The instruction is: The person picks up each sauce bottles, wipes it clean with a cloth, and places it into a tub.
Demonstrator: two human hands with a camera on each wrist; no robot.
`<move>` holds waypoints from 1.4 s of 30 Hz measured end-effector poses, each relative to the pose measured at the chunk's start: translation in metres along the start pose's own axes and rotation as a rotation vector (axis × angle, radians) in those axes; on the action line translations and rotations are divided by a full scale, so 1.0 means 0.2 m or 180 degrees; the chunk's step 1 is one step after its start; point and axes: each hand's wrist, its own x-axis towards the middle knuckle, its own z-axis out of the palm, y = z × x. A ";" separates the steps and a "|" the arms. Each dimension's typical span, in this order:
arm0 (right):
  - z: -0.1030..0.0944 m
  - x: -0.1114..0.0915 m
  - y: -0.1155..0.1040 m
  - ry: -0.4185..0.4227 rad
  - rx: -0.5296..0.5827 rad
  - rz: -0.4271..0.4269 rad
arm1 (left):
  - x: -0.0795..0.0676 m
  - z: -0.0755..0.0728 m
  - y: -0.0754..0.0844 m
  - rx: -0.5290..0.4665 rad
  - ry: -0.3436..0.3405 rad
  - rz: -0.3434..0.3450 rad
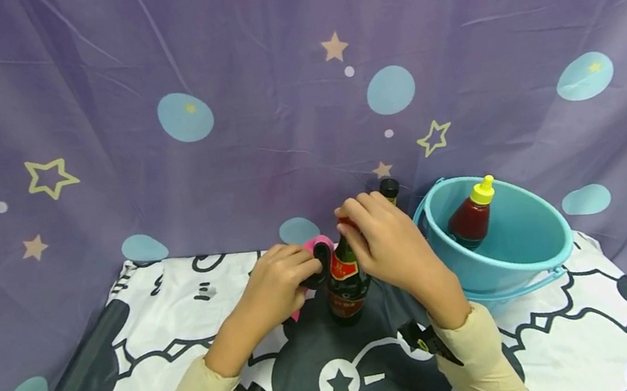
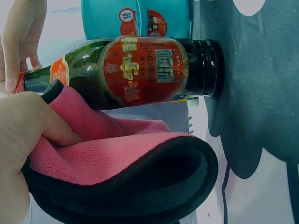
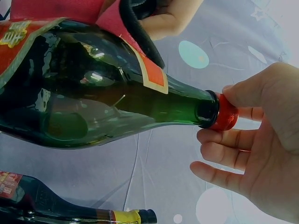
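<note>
A green glass bottle (image 1: 347,290) with red-and-gold labels stands upright on the patterned cloth. At its top, my right hand (image 1: 390,241) pinches the red cap (image 3: 226,114) between thumb and index finger; the other fingers extend beside it in the right wrist view. My left hand (image 1: 277,277) grips a folded pink cloth (image 2: 107,135) with black edging. That cloth is right up against the bottle's left side, overlapping its shoulder in the right wrist view. Behind my right hand rises a second dark bottle (image 3: 70,205) with a yellow neck band and black cap.
To the right stands a light blue bucket (image 1: 550,235) with its handle lowered. Inside leans a dark red squeeze bottle (image 1: 470,221) with a yellow nozzle. A purple curtain (image 1: 271,92) hangs behind the black-and-white patterned covering (image 1: 182,376).
</note>
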 end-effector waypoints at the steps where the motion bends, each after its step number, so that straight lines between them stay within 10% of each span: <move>1: 0.00 0.00 0.00 0.0001 0.0000 0.0001 | 0.00 0.00 0.00 0.0005 -0.0012 0.0013; 42: 0.00 -0.01 0.00 -0.0026 -0.0005 0.0056 | -0.03 0.02 -0.02 0.0018 -0.0754 -0.0161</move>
